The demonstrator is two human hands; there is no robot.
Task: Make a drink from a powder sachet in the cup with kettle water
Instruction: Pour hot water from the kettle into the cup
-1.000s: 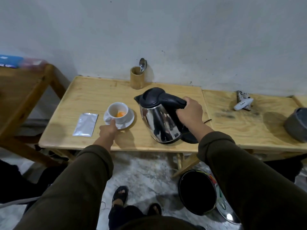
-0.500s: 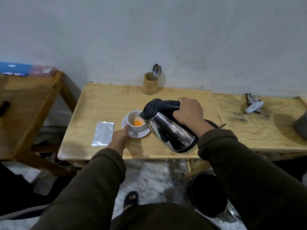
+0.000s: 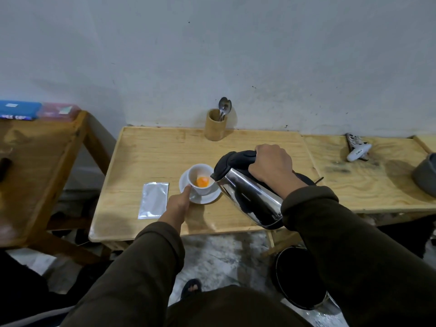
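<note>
A white cup with orange powder in its bottom stands on a white saucer on the wooden table. My left hand grips the cup's near side. My right hand is closed on the black handle of a steel kettle. The kettle is lifted and tilted left, its spout right at the cup's rim. A silver sachet lies flat to the left of the saucer.
A bamboo holder with spoons stands at the wall. The kettle's black base lies behind my right wrist. A white device and a grey pot sit on the right table. A dark bin stands on the floor.
The kettle has been lifted off its base and tilted further toward the cup, spout now at the rim. My left hand stays on the cup.
</note>
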